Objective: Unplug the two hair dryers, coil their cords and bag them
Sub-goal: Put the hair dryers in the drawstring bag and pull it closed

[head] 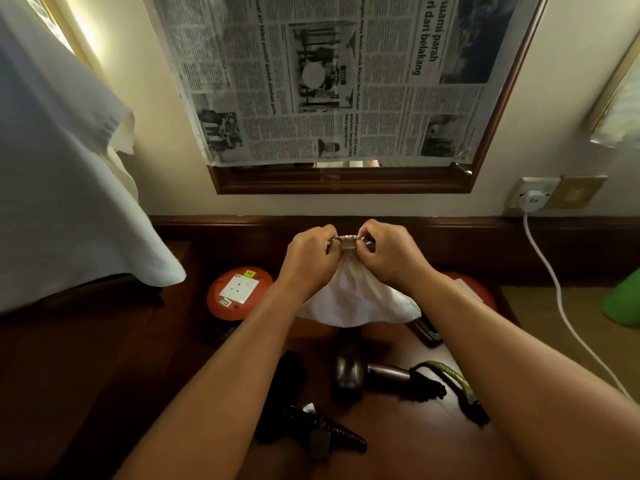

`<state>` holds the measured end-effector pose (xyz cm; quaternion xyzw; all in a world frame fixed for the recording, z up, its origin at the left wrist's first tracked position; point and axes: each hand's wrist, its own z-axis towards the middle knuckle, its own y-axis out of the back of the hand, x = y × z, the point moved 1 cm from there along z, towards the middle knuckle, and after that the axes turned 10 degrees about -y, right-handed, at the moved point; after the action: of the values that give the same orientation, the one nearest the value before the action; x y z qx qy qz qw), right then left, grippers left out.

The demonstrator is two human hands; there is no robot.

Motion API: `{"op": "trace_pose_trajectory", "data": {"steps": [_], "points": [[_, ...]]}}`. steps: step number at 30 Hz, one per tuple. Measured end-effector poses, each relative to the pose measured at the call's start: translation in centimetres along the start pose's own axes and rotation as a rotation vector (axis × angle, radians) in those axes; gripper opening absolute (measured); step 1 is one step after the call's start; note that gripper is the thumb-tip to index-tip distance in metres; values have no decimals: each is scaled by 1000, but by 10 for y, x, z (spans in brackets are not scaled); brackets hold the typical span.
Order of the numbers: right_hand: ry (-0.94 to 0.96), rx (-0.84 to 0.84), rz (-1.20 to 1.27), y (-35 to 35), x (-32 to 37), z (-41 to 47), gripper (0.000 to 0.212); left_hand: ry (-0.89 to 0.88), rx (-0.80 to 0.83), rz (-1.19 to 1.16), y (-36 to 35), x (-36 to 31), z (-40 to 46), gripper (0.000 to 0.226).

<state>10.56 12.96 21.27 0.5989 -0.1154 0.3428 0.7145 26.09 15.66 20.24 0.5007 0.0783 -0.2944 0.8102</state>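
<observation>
A white cloth drawstring bag (360, 299) hangs in the air above the dark wooden desk (398, 441). My left hand (310, 256) and my right hand (389, 252) both pinch its gathered mouth at the top, side by side. Below the bag lie two hair dryers. The dark grey one (353, 370) lies in the middle with its black cord bundled to the right. The black one (287, 386) lies to the left, partly hidden by my left forearm, its coiled black cord (325, 431) in front of it.
An orange round socket reel (239, 292) sits at the left, a second orange one (474, 289) behind my right arm. A white plug (533, 199) sits in the wall socket, its white cable running down the right. A white cloth hangs at left, something green stands at right.
</observation>
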Motion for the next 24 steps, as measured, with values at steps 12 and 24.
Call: {"op": "trace_pose_trajectory", "data": {"steps": [12, 24], "points": [[-90, -142, 74, -34, 22, -4, 10, 151, -102, -50, 18, 34, -32, 17], [-272, -43, 293, -56, 37, -13, 4, 100, -106, -147, 14, 37, -20, 8]]}}
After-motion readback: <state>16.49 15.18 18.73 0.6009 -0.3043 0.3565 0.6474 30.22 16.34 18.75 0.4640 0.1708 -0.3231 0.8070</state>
